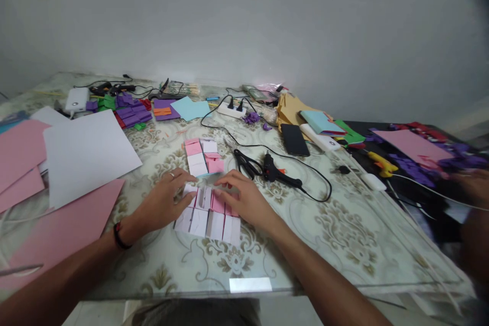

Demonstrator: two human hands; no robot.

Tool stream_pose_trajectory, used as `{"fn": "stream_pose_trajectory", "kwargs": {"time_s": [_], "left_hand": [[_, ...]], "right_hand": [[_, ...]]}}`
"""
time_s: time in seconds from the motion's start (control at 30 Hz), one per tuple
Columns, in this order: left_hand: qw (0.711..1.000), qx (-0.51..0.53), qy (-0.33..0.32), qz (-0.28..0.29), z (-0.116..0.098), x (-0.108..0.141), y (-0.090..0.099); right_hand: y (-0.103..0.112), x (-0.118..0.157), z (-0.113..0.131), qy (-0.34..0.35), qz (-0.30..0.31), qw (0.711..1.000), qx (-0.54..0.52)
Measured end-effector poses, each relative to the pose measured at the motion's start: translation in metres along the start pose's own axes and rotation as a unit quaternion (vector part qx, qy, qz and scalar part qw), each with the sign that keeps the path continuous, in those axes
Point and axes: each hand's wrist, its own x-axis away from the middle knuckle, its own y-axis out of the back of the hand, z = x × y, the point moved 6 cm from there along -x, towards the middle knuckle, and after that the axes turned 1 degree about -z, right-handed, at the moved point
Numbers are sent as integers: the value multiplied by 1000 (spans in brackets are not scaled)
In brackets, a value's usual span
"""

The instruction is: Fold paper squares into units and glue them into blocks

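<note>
Folded white and pink paper pieces (pixel 206 221) lie in rows on the patterned table cover. My left hand (pixel 166 198) rests at their upper left, fingers apart, with its fingertips on the white pieces. At the upper right, my right hand (pixel 240 196) has its fingers spread over the pink pieces, touching them. Just beyond both hands sits a smaller group of pink and white folded pieces (pixel 197 163). Black scissors (pixel 248 163) and a black glue gun (pixel 280 173) lie to the right of that group.
White (pixel 89 155) and pink sheets (pixel 72 229) cover the left side. Behind are a power strip (pixel 232 109), cables and purple strips (pixel 132 112). A black phone (pixel 295 139) lies right of centre. At the far right, another person's hand (pixel 473 186) is near a yellow glue gun (pixel 383 164).
</note>
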Motion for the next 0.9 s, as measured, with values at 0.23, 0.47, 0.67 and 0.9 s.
{"fn": "stream_pose_trajectory", "kwargs": {"time_s": [0.23,0.47,0.67,0.9], "left_hand": [[993,0,-61,101,-9,8,-19],[991,-29,-38,121,-4,9,-24],[992,-57,-38,109,-10,5,-17],[991,-48,-75,101,-14,8,-16]], "right_hand": [[-4,0,3,17,108,992,66],[-10,2,8,34,139,986,83],[-10,2,14,55,92,994,36],[-8,0,15,47,71,996,17]]}}
